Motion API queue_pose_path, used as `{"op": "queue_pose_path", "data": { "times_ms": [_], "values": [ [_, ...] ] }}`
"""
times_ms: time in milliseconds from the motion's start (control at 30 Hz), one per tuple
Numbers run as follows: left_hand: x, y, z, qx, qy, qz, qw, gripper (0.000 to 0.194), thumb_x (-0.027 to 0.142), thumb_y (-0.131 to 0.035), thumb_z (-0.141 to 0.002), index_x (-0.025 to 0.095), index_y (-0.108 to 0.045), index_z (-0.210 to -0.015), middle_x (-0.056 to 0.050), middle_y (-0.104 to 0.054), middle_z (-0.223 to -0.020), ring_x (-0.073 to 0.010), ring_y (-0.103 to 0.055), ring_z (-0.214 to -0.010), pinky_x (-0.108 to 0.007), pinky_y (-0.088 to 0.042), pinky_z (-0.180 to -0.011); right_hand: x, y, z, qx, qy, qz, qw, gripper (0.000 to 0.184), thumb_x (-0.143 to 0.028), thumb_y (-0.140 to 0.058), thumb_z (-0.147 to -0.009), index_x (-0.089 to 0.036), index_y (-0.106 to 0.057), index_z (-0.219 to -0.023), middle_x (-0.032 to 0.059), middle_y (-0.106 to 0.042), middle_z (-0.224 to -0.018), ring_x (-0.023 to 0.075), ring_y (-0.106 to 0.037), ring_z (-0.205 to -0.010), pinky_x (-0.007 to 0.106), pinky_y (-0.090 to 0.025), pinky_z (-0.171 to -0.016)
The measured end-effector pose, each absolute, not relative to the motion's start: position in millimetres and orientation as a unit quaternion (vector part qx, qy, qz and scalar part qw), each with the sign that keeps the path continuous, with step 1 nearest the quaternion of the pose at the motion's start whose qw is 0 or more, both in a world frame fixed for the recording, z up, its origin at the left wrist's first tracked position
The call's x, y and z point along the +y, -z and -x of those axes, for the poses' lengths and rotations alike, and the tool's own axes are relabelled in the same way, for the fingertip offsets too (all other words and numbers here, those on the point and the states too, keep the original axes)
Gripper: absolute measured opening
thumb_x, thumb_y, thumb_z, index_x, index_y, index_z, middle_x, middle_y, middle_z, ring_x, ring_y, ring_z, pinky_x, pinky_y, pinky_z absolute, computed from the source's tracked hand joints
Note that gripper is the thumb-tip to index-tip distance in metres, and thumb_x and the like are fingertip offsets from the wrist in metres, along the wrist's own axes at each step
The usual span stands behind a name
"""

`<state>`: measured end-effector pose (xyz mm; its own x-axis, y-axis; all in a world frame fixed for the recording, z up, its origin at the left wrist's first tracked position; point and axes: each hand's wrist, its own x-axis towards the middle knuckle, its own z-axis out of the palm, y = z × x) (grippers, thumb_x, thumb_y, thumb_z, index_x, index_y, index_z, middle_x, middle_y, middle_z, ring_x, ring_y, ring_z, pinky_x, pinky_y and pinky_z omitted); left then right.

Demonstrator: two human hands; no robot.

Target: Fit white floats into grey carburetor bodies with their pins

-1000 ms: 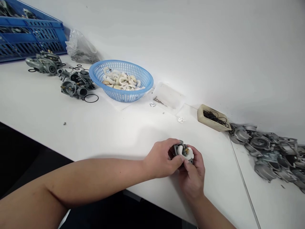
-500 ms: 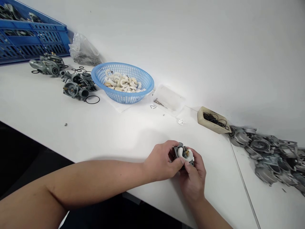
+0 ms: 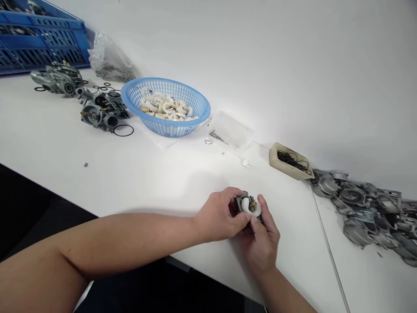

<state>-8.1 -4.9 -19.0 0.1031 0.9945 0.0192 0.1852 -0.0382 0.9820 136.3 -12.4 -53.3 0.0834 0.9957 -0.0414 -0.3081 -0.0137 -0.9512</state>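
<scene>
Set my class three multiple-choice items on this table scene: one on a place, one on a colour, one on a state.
1. In the view, where is the basket?
A) Left of the tray
B) Right of the tray
C) Inside the crate

2. What colour are the floats in the basket?
A) Black
B) Whitish
C) Blue

3. What state is the carburetor in?
A) Lying on the table
B) Sitting in the basket
C) Gripped by the left hand and right hand

Answers:
1. A, since the basket stands left of the tray.
2. B, since the floats show pale against the blue mesh.
3. C, since fingers of both hands wrap around it.
</scene>
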Motion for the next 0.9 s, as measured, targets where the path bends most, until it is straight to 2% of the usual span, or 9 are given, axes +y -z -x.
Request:
{"op": "queue_pose_path", "data": {
  "times_ms": [333,633,900],
  "values": [
    [-5.8,21.7,7.9,0.486,-0.450,-0.587,0.466,0.036,0.032,-0.060,-0.080,0.022,-0.057,-0.114,-0.001,-0.068,-0.089,-0.0164,-0.066,-0.075,-0.029,-0.054,-0.070,-11.4,54.2,-139.1,-0.404,-0.548,0.476,0.557,0.053,-0.032,-0.068,-0.082,-0.027,-0.055,-0.133,0.0094,-0.067,-0.122,0.0290,-0.062,-0.110,0.060,-0.040,-0.101],
    [-4.6,21.5,9.2,0.536,-0.396,-0.584,0.464,0.056,0.045,-0.061,-0.078,0.019,-0.046,-0.126,-0.006,-0.067,-0.093,-0.0216,-0.065,-0.081,-0.034,-0.052,-0.071,-7.2,51.9,-132.5,-0.362,-0.572,0.452,0.580,0.049,-0.027,-0.067,-0.080,-0.024,-0.059,-0.128,0.0086,-0.071,-0.114,0.0280,-0.065,-0.106,0.059,-0.043,-0.099],
    [-6.2,20.9,9.7,0.515,-0.416,-0.584,0.469,0.053,0.044,-0.063,-0.076,0.020,-0.049,-0.121,-0.005,-0.067,-0.090,-0.0209,-0.064,-0.078,-0.033,-0.052,-0.068,-8.6,56.9,-133.7,-0.363,-0.569,0.450,0.584,0.049,-0.028,-0.067,-0.079,-0.027,-0.060,-0.127,0.0077,-0.069,-0.118,0.0287,-0.063,-0.110,0.057,-0.042,-0.101]
  ]
}}
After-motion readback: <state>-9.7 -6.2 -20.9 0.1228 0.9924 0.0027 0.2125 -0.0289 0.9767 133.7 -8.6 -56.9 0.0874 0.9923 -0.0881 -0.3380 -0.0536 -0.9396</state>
